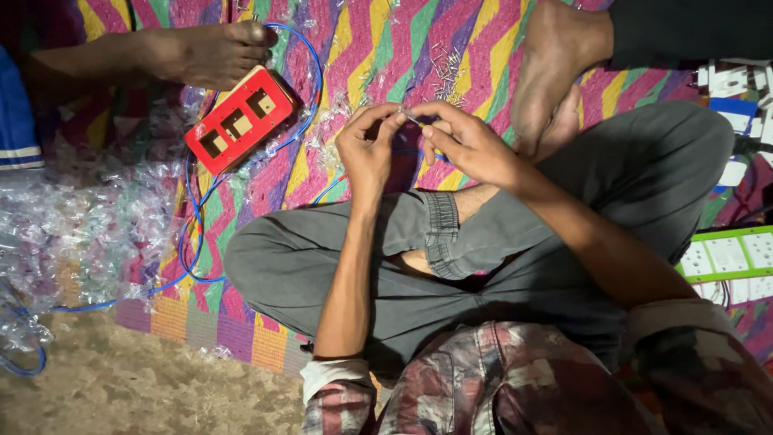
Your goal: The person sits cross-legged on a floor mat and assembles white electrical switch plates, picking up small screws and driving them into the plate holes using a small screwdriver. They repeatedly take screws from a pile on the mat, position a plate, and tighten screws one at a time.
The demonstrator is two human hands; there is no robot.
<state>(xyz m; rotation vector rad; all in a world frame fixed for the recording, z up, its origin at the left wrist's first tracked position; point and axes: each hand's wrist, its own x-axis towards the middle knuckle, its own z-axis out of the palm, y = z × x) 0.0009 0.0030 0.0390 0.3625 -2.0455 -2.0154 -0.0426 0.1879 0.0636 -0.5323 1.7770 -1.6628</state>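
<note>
A thin short metal pin or wire end (412,119) is pinched between the two hands, just above the crossed knees. Its long axis runs roughly from ten o'clock to four o'clock, the upper tip toward the left hand; it is too small to tell which end is which.

The left hand (369,153) has thumb and forefinger closed on the upper end of the pin, the other fingers curled. The right hand (467,145) has its grip closed on the lower end, fingertips touching those of the left hand.

The person sits cross-legged in grey trousers (515,242) on a zigzag-striped woven mat of pink, yellow, green and purple (378,48). The mat's near edge lies at seven o'clock, with a bare earthen floor (121,387) beyond it. Open mat shows at twelve o'clock from the hands, where a scatter of small metal pins (447,72) lies.

At ten o'clock a red rectangular plastic switch box with three openings (239,119) rests on the mat, a thin blue wire (193,234) looping round it. Another person's bare foot (213,52) touches the box's far corner. Crumpled clear plastic wrappers (72,225) heap at nine o'clock. At three o'clock lies a white socket plate with green edge (729,256).
</note>
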